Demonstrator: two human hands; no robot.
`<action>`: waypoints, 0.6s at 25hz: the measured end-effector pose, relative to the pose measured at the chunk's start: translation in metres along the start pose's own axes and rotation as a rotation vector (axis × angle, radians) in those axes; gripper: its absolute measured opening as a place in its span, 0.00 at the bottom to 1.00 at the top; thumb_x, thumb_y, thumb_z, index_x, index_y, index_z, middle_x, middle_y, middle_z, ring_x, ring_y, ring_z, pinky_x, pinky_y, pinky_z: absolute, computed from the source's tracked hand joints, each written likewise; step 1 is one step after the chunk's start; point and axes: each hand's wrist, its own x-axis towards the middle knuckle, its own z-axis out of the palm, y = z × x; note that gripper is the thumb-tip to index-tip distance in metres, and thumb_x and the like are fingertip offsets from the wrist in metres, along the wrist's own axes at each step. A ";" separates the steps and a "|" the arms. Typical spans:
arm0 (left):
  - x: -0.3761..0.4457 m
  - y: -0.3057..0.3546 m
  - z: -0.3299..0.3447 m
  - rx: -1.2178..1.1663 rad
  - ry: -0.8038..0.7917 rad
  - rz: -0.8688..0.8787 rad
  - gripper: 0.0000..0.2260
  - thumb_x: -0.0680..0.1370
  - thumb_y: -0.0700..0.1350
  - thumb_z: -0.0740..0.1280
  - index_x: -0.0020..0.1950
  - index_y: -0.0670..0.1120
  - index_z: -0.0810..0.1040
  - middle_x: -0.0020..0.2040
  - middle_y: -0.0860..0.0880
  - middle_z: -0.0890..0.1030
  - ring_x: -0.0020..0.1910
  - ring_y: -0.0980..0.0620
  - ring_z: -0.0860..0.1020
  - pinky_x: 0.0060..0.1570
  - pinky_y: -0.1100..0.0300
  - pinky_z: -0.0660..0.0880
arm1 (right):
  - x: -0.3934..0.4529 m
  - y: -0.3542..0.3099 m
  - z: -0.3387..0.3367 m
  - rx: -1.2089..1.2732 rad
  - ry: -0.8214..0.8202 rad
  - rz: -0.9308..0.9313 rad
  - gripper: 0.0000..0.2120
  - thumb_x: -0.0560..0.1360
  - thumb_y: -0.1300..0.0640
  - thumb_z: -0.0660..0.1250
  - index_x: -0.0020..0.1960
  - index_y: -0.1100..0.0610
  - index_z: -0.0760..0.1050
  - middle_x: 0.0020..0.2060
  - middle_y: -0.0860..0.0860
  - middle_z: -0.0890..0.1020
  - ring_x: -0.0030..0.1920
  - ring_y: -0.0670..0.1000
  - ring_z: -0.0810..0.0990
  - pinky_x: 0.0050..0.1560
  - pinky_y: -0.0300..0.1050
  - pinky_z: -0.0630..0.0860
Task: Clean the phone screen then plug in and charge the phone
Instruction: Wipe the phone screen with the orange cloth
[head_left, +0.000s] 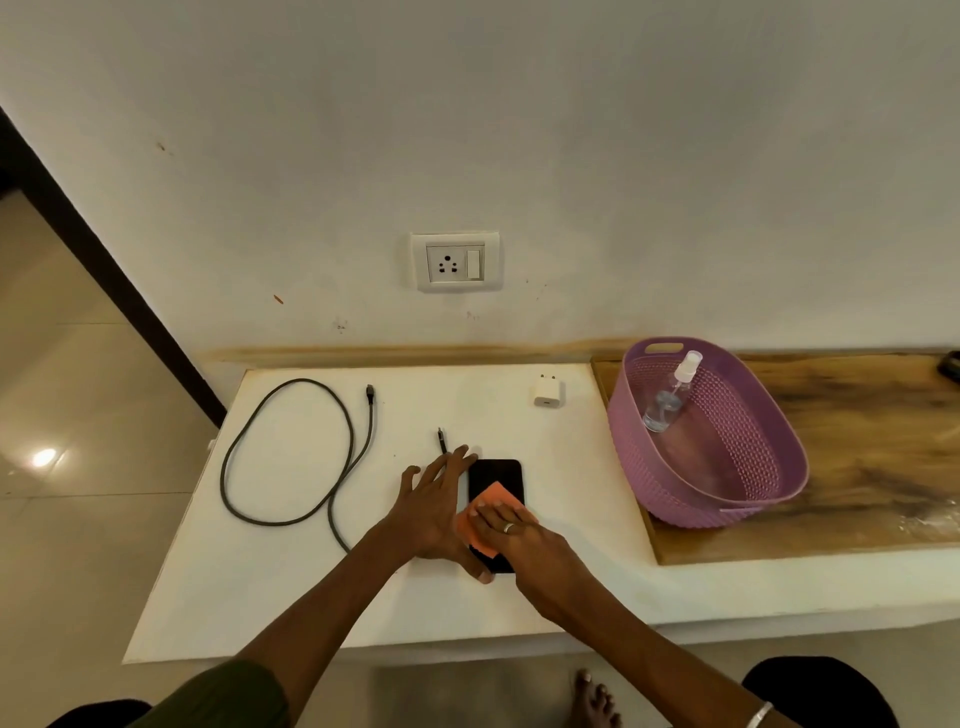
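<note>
A black phone (498, 477) lies face up on the white board (291, 587), its lower half hidden under my hands. My right hand (514, 535) presses an orange cloth (491, 499) flat on the screen with straight fingers. My left hand (434, 506) rests along the phone's left edge, fingers spread and the thumb at the phone's near corner. A dark charging cable (291, 452) lies looped to the left, one plug (370, 392) at the back and the other plug (441, 439) just beyond my left fingers. A white charger adapter (548, 391) stands at the back right.
A wall socket with a switch (455, 261) sits above the board. To the right a purple basket (727, 499) on the wooden counter (872, 457) holds a clear spray bottle (670, 397). The board's front edge overhangs the floor, where a bare foot (595, 699) shows.
</note>
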 end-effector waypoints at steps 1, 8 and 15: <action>0.000 -0.001 0.000 -0.010 0.007 0.005 0.68 0.50 0.71 0.77 0.78 0.58 0.39 0.81 0.53 0.43 0.80 0.50 0.43 0.76 0.42 0.39 | -0.002 0.006 0.000 0.036 0.010 -0.001 0.34 0.79 0.54 0.62 0.78 0.52 0.45 0.79 0.51 0.46 0.78 0.55 0.46 0.76 0.49 0.48; -0.001 -0.004 0.003 0.006 0.039 0.028 0.69 0.48 0.73 0.76 0.77 0.58 0.39 0.80 0.55 0.44 0.79 0.52 0.44 0.75 0.43 0.39 | -0.019 0.026 -0.001 0.201 0.140 0.254 0.33 0.81 0.55 0.60 0.78 0.54 0.44 0.79 0.51 0.46 0.78 0.54 0.50 0.76 0.46 0.54; 0.004 -0.005 0.005 0.049 0.040 0.030 0.70 0.46 0.76 0.74 0.76 0.59 0.37 0.80 0.55 0.44 0.79 0.51 0.41 0.75 0.44 0.39 | -0.013 -0.016 -0.002 -0.034 -0.038 0.015 0.29 0.82 0.59 0.54 0.78 0.58 0.43 0.79 0.56 0.47 0.78 0.57 0.45 0.76 0.49 0.42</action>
